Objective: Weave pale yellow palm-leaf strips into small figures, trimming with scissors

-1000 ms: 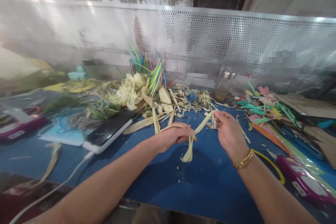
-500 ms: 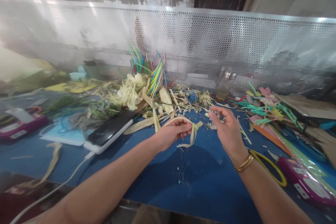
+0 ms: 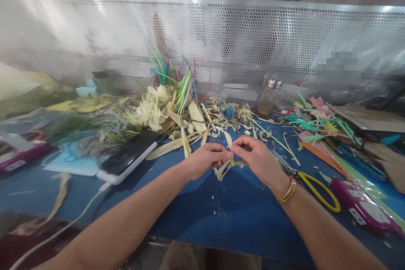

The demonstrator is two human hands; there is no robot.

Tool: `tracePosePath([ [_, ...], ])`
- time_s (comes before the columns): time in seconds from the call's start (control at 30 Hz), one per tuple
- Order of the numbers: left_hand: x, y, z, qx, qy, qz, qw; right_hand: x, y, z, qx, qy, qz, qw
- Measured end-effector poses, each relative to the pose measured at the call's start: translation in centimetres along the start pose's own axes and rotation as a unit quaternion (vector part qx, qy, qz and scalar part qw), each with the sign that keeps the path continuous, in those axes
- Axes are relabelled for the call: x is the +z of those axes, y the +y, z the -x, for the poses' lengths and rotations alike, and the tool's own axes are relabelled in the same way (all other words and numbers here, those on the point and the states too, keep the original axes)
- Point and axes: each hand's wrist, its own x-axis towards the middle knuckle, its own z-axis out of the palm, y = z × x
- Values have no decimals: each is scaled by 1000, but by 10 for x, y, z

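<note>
Over the blue tabletop, my left hand (image 3: 207, 159) pinches a pale, dry husk strip (image 3: 224, 170) whose curled end dangles below the fingertips. My right hand (image 3: 257, 159), with a gold bracelet at the wrist, is closed at the same spot, thumb and fingers pressed on the strip's upper part. Both sets of fingertips meet or nearly meet, covering the middle of the strip. Beside the right wrist lie scissors with a yellow handle (image 3: 320, 194). Behind my hands spreads a heap of dry husk pieces (image 3: 196, 116).
A phone (image 3: 131, 152) on a white charging block, with a cable, lies left. Coloured sticks (image 3: 185, 86) stand behind the husks. A glass bottle (image 3: 268, 97) is near the perforated metal screen (image 3: 253, 42). Purple power strips (image 3: 363, 206) sit at both sides; pastel paper pieces (image 3: 316, 124) are right.
My right hand has moved left and down to join the left hand at the husk strip, closing on it. The camera view has shifted slightly.
</note>
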Motion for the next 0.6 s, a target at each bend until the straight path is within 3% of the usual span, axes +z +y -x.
tracePosePath([
  [0.17,1,0,0,12,-8,-20,1000,6,-2,-1,51,4,-100,994],
  [0.6,7,1,6,0,-56,-48,997,13,-4,2,32,30,-148,988],
])
